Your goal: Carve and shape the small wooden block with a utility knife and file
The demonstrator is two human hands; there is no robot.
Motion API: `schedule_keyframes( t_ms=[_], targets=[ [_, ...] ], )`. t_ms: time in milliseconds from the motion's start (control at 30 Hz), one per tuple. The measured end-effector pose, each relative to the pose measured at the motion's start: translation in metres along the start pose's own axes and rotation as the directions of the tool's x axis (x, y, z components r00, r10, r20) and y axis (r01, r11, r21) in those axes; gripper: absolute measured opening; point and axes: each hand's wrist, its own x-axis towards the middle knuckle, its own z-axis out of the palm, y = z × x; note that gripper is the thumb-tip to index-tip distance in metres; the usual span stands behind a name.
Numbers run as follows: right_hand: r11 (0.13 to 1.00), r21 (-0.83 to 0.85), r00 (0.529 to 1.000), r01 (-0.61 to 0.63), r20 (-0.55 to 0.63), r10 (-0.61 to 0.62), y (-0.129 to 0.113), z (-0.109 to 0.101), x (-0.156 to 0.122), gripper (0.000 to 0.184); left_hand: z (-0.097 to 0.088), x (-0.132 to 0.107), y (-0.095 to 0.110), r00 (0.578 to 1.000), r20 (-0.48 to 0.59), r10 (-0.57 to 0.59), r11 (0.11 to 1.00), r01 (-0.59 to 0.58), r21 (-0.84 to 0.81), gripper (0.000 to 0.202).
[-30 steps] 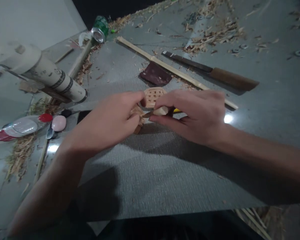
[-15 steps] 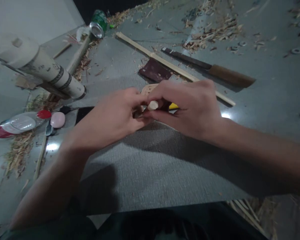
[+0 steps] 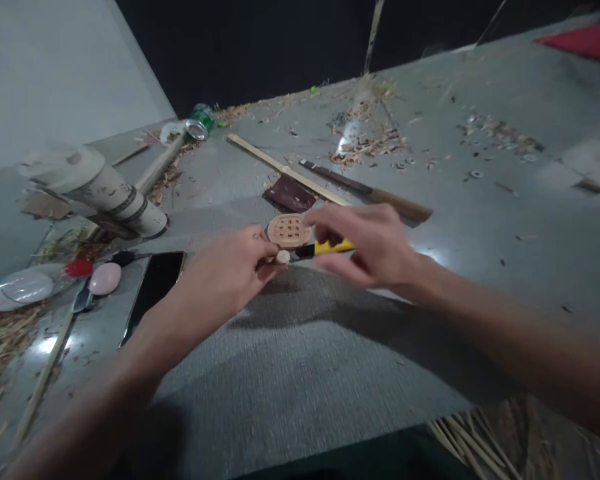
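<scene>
My left hand (image 3: 220, 273) pinches a short wooden stick (image 3: 283, 257), its pale round end pointing at me. My right hand (image 3: 370, 243) is apart from the stick, thumb and fingers spread around empty space. Under and behind its fingers lies a yellow-handled cutter (image 3: 333, 247), partly covered. Just beyond the stick sits an oval wooden piece (image 3: 289, 230) with a grid of square holes. My right index fingertip is at its right edge; I cannot tell if they touch. A dark red sheet (image 3: 290, 193) lies farther back.
Behind the hands lie a bamboo strip (image 3: 260, 155) and a dark-bladed tool with a wooden handle (image 3: 400, 205). To the left are a phone (image 3: 155, 287), a white cylinder (image 3: 115, 193), a plastic bottle (image 3: 20, 290) and a green can (image 3: 201, 120). Shavings and washers are scattered about.
My right hand has let go of the wooden stick and moved right, its fingers opening. The left hand keeps the stick. The view has tilted up, uncovering the holed wooden piece and cutter.
</scene>
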Motion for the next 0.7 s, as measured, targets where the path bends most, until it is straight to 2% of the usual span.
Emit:
schedule_keyframes(
  t_ms=[33, 67, 133, 167, 200, 300, 400, 500, 567, 700],
  targets=[
    [0.989, -0.098, 0.994, -0.113, -0.019, 0.112, 0.011, -0.009, -0.001, 0.044, -0.001, 0.000, 0.002, 1.000, 0.014, -0.017, 0.999, 0.017, 0.035, 0.023],
    [0.933, -0.227, 0.959, -0.280, -0.034, 0.280, 0.024, -0.018, -0.002, 0.038, -0.001, 0.000, 0.003, 0.999, 0.026, -0.038, 0.997, 0.036, 0.069, 0.025],
    [0.721, -0.487, 0.834, -0.492, -0.028, 0.550, 0.053, -0.033, -0.007, 0.031, -0.002, 0.000, 0.005, 0.997, 0.038, -0.066, 0.994, 0.062, 0.094, 0.026],
    [0.621, -0.581, 0.755, -0.526, 0.016, 0.655, 0.067, -0.037, -0.011, 0.032, -0.002, 0.000, 0.005, 0.996, 0.040, -0.076, 0.993, 0.072, 0.091, 0.026],
    [0.581, -0.611, 0.719, -0.538, 0.027, 0.694, 0.079, -0.040, -0.016, 0.034, -0.002, -0.001, 0.005, 0.995, 0.041, -0.088, 0.993, 0.085, 0.087, 0.026],
    [0.561, -0.631, 0.670, -0.536, 0.087, 0.738, 0.107, -0.040, -0.032, 0.033, -0.002, -0.003, 0.006, 0.994, 0.039, -0.107, 0.991, 0.103, 0.086, 0.027],
    [0.561, -0.609, 0.644, -0.561, 0.106, 0.758, 0.116, -0.036, -0.040, 0.032, -0.002, -0.003, 0.004, 0.996, 0.014, -0.093, 0.991, 0.091, 0.098, 0.029],
    [0.556, -0.557, 0.636, -0.616, 0.065, 0.769, 0.108, -0.037, -0.034, 0.033, -0.004, -0.002, -0.004, 0.995, -0.019, -0.099, 0.989, 0.100, 0.106, 0.031],
    [0.586, -0.500, 0.663, -0.637, 0.032, 0.748, 0.096, -0.038, -0.025, 0.033, -0.007, 0.000, -0.013, 0.991, -0.060, -0.116, 0.985, 0.123, 0.121, 0.030],
    [0.717, -0.344, 0.756, -0.606, 0.033, 0.654, 0.055, -0.030, -0.012, 0.044, -0.012, 0.004, -0.033, 0.980, -0.131, -0.150, 0.976, 0.168, 0.137, 0.029]
  ],
)
